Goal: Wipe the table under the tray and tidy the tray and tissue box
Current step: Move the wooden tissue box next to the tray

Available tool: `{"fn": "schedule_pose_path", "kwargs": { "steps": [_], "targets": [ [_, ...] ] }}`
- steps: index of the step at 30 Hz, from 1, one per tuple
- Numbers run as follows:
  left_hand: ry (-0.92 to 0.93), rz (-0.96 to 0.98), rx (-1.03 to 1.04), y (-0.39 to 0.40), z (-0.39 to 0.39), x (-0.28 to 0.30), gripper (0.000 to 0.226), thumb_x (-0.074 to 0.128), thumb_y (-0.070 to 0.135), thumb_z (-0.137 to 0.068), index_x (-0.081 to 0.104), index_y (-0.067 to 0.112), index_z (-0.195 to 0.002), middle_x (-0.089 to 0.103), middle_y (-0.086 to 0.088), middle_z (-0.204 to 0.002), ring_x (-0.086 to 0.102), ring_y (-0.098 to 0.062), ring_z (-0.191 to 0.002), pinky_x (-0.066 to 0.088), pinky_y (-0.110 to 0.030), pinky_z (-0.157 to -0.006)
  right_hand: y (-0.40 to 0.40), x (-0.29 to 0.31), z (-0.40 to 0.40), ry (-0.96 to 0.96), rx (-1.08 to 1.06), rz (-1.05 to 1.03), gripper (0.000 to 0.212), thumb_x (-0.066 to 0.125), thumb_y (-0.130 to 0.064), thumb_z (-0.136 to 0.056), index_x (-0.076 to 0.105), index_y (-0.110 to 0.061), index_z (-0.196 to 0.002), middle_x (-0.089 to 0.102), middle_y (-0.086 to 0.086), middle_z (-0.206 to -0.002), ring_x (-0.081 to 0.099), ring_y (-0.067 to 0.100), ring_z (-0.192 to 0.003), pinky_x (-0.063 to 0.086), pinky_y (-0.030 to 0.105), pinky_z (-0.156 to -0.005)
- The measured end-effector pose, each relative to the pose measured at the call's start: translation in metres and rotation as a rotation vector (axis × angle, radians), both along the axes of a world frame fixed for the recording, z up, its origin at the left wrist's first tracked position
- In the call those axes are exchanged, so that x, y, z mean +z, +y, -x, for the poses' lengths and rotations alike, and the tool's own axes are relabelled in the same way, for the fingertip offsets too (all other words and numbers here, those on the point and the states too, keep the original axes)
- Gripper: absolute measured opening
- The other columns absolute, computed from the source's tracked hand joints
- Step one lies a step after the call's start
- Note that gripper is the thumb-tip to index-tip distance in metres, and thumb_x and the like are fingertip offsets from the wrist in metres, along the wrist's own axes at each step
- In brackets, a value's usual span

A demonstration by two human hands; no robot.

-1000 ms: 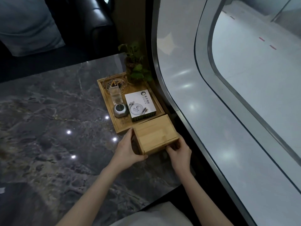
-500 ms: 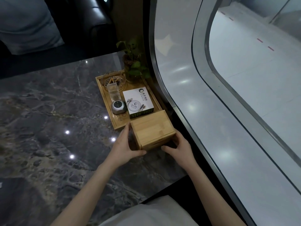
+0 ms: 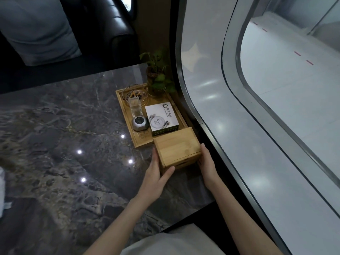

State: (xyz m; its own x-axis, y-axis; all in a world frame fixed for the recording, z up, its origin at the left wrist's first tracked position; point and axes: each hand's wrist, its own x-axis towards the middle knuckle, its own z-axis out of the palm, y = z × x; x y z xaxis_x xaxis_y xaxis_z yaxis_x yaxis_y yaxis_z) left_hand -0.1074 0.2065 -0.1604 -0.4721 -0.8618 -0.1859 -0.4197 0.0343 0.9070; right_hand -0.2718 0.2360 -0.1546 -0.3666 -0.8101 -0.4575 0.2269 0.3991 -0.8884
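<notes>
The tissue box [image 3: 176,147], plain light bamboo, stands on the marble bench [image 3: 73,144] between both hands, with the tray [image 3: 141,142] just beyond the fingertips. The left hand [image 3: 156,176] lies straight-fingered along its left side, thumb across the near face. The right hand [image 3: 207,162] presses flat on its right side. Both forearms reach forward.

Single head-worn wide-angle view, from above the near edge of the surface [image 3: 55,144], facing forward and down toward its far right corner, close over the left hand [image 3: 155,178] and right hand [image 3: 207,163] (forearms entering from the bottom), curved wall [image 3: 211,89] bowing along the right.
</notes>
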Motion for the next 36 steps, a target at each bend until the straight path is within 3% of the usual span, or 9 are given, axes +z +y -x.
{"fn": "schedule_pose_path", "kwargs": {
  "steps": [4, 10, 14, 16, 18, 22, 25, 29, 36],
  "targets": [
    [-0.004, -0.015, 0.037, -0.003, 0.005, -0.003, 0.080, 0.040, 0.053, -0.084, -0.005, 0.027, -0.145, 0.029, 0.001, -0.151, 0.030, -0.010, -0.135, 0.024, -0.032, -0.114, 0.000, 0.002, -0.002, 0.038, 0.015, 0.006, 0.044, 0.030, -0.043, -0.095, 0.045, -0.023, -0.131, 0.050, 0.002, -0.135, 0.043, 0.017, -0.126, 0.026, 0.043, -0.115],
    [-0.047, 0.049, 0.064, -0.009, 0.003, -0.003, 0.073, 0.037, 0.052, -0.084, 0.008, 0.024, -0.145, 0.050, -0.003, -0.136, 0.048, -0.015, -0.121, 0.038, -0.033, -0.105, 0.001, 0.009, -0.005, 0.134, 0.020, 0.057, 0.047, 0.039, -0.042, -0.093, 0.048, -0.017, -0.132, 0.056, 0.001, -0.131, 0.048, 0.016, -0.123, 0.034, 0.039, -0.110],
    [-0.089, 0.111, 0.102, -0.015, 0.002, 0.008, 0.065, 0.035, 0.050, -0.085, 0.025, 0.019, -0.142, 0.060, -0.001, -0.117, 0.054, -0.009, -0.101, 0.039, -0.016, -0.083, -0.004, 0.020, -0.003, 0.247, 0.023, -0.002, 0.040, 0.035, -0.038, -0.096, 0.056, -0.015, -0.122, 0.062, -0.008, -0.104, 0.057, 0.010, -0.103, 0.043, 0.020, -0.082],
    [-0.101, 0.120, 0.107, -0.018, 0.003, 0.014, 0.054, 0.038, 0.045, -0.089, 0.037, 0.016, -0.135, 0.064, -0.001, -0.108, 0.055, -0.008, -0.092, 0.038, -0.015, -0.075, -0.010, 0.027, -0.002, 0.322, 0.054, -0.073, 0.042, 0.033, -0.043, -0.096, 0.058, -0.016, -0.115, 0.059, -0.009, -0.093, 0.056, 0.007, -0.091, 0.042, 0.021, -0.074],
    [-0.137, 0.119, 0.127, -0.023, 0.005, 0.020, 0.046, 0.039, 0.043, -0.091, 0.049, 0.014, -0.125, 0.065, -0.001, -0.100, 0.056, -0.009, -0.086, 0.039, -0.019, -0.074, -0.018, 0.032, 0.001, 0.398, 0.091, -0.140, 0.051, 0.032, -0.050, -0.093, 0.063, -0.010, -0.097, 0.062, 0.001, -0.090, 0.059, 0.019, -0.088, 0.047, 0.032, -0.078],
    [-0.241, 0.072, 0.158, -0.036, 0.009, 0.025, 0.038, 0.039, 0.046, -0.091, 0.060, 0.015, -0.087, 0.062, 0.000, -0.081, 0.058, -0.016, -0.079, 0.041, -0.028, -0.070, -0.032, 0.036, 0.004, 0.518, 0.160, -0.225, 0.065, 0.030, -0.057, -0.091, 0.060, -0.002, -0.072, 0.061, 0.009, -0.074, 0.060, 0.025, -0.076, 0.045, 0.036, -0.070],
    [-0.280, 0.017, 0.150, -0.047, 0.011, 0.026, 0.041, 0.040, 0.045, -0.091, 0.053, 0.015, -0.066, 0.059, -0.001, -0.069, 0.056, -0.014, -0.068, 0.041, -0.027, -0.059, -0.041, 0.034, 0.006, 0.475, 0.188, -0.250, 0.063, 0.029, -0.057, -0.091, 0.064, -0.004, -0.087, 0.065, 0.013, -0.092, 0.061, 0.027, -0.090, 0.048, 0.043, -0.088],
    [-0.293, -0.037, 0.104, -0.058, 0.010, 0.022, 0.039, 0.043, 0.041, -0.091, 0.061, 0.007, -0.083, 0.064, -0.008, -0.082, 0.059, -0.020, -0.078, 0.043, -0.030, -0.068, -0.053, 0.025, 0.012, 0.240, 0.148, -0.326, 0.063, 0.028, -0.058, -0.091, 0.051, -0.011, -0.127, 0.057, 0.013, -0.125, 0.054, 0.028, -0.112, 0.041, 0.046, -0.103],
    [-0.296, -0.086, 0.092, -0.058, 0.012, 0.015, 0.039, 0.042, 0.039, -0.093, 0.062, 0.005, -0.095, 0.064, -0.008, -0.087, 0.056, -0.014, -0.075, 0.041, -0.023, -0.059, -0.047, 0.004, 0.017, 0.025, 0.058, -0.340, 0.087, 0.031, -0.080, -0.068, 0.044, -0.024, -0.133, 0.055, 0.011, -0.131, 0.053, 0.027, -0.117, 0.039, 0.049, -0.106]
  ]
}}
